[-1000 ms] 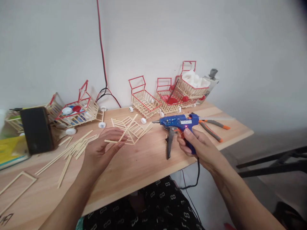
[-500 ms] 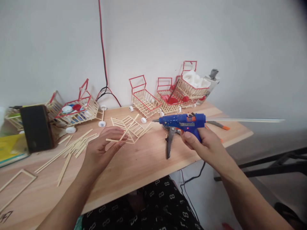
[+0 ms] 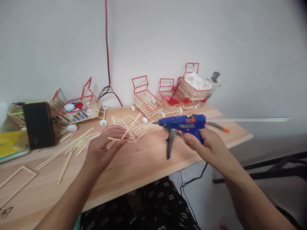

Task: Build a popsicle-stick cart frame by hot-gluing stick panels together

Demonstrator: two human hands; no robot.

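My right hand (image 3: 206, 145) grips a blue glue gun (image 3: 182, 122) above the wooden table (image 3: 134, 166), nozzle pointing left, with a long clear glue stick (image 3: 249, 120) jutting out of its back. My left hand (image 3: 104, 148) pinches thin wooden sticks (image 3: 118, 138) between thumb and fingers, next to a flat lattice of sticks (image 3: 130, 126) lying on the table. The gun's nozzle is a short way right of that lattice.
Several small stick carts with red rims (image 3: 146, 99) stand along the wall. Loose sticks (image 3: 72, 148) and a stick frame (image 3: 16, 182) lie at left. Pliers (image 3: 170, 143) rest under the gun. A black box (image 3: 38, 124) sits far left. Red and black wires (image 3: 107, 64) hang down the wall.
My right hand has lifted the glue gun off the table and carried it slightly right and up. My left hand has barely moved.
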